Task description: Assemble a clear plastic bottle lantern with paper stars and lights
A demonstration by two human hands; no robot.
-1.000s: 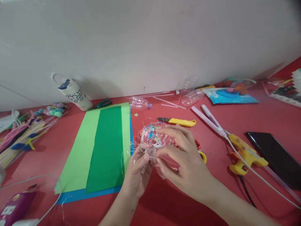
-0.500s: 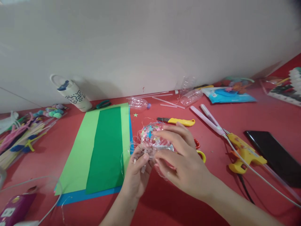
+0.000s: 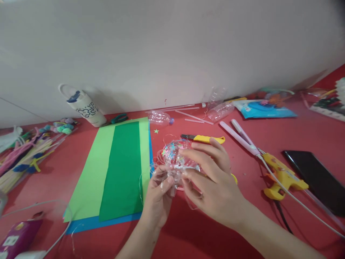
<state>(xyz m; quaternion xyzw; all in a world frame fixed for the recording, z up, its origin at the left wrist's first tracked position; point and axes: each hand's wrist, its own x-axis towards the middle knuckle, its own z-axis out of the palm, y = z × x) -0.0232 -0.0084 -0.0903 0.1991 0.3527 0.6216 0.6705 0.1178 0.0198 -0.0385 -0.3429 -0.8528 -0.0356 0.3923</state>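
Note:
Both my hands hold a clear plastic ornament [image 3: 174,155] made of curled transparent strips with small coloured stars inside, just above the red table [image 3: 242,223]. My left hand [image 3: 157,196] pinches its lower stem from below, fingers closed. My right hand [image 3: 212,180] wraps over its right side, fingertips pressing the curled strips. Scissors with red and yellow handles [image 3: 233,177] lie mostly hidden under my right hand.
Green and blue paper sheets [image 3: 121,169] lie to the left. A yellow utility knife [image 3: 205,139], pink hair straightener [image 3: 239,136], yellow glue gun [image 3: 283,176], black phone [image 3: 315,180], plastic bottles [image 3: 160,117], a white flask [image 3: 83,105], pipe cleaners [image 3: 24,154] and a purple box [image 3: 17,235] surround them.
My right hand has slid a little down and right over the ornament, its fingers shifting on the strips. The left hand keeps its pinch in the same place.

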